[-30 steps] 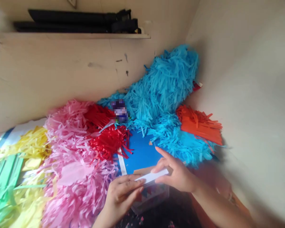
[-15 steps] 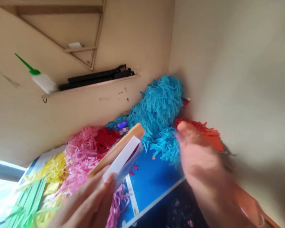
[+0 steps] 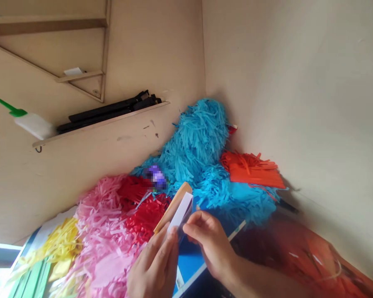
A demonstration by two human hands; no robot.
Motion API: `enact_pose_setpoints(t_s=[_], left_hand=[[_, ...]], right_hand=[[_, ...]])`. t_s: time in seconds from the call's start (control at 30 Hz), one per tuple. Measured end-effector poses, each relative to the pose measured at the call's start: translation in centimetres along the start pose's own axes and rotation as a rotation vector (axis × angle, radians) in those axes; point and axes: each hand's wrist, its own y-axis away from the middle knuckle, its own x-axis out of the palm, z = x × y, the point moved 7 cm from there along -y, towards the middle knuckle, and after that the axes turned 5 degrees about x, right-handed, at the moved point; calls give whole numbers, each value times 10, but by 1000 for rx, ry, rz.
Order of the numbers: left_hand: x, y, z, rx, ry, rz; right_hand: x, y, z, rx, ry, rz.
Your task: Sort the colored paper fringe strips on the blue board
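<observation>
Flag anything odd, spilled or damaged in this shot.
Two oddities: a pixelated patch between the red fringe and blue fringe hides whatever is there, and dark marks stand out on the pale wall below the shelf. No spill visible.

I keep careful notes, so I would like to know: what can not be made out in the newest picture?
All in the head view:
- Lower end of the white item: hidden by the left hand.
- Whether the right hand touches that item: hidden by its own curl.
- Purple object: blurred into blocks.
- Green strips: cut off by the bottom edge.
</observation>
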Motion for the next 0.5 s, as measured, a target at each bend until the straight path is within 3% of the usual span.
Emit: enact_pose_setpoints(t_s=[0.5], left_hand=[[12,-7,-11,65,7,26]], right_hand=[[-8,-9,10,-84,105,-95]])
